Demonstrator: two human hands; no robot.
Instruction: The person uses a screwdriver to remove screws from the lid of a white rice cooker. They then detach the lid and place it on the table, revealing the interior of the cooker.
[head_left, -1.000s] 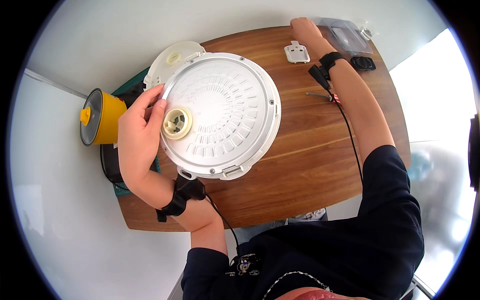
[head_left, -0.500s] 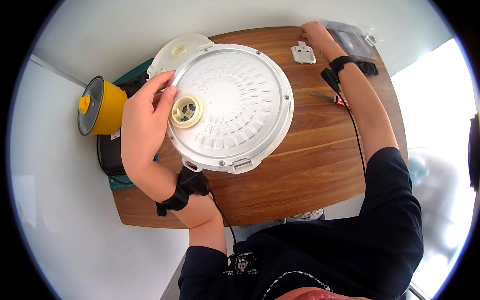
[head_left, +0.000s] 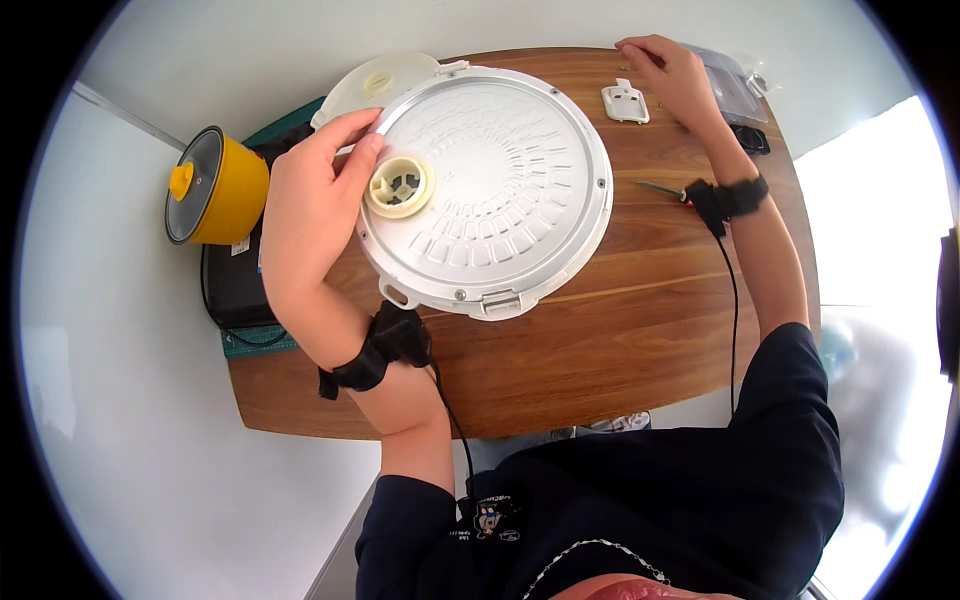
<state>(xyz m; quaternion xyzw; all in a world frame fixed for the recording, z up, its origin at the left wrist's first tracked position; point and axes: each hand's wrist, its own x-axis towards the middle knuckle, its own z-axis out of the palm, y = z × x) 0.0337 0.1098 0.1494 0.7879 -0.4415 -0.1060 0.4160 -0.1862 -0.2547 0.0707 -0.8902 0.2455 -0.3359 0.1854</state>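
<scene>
Lid (head_left: 490, 150), round and silver with a white rim, sits at eleven o'clock on the wooden bench (head_left: 600, 330), the left hand (head_left: 322, 195) clamped on its edge at ten o'clock. At one o'clock on the bench, the right hand (head_left: 684, 82) curls its fingers; whether they hold anything cannot be told. A white bracket (head_left: 627, 111) lies near that hand, toward eight o'clock.

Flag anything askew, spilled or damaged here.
Nothing stands out: no spill or obvious damage visible. The round disc in the left hand looks intact; the small white plate lies on the table. The screwdriver is partly hidden; can't judge it fully.
</scene>
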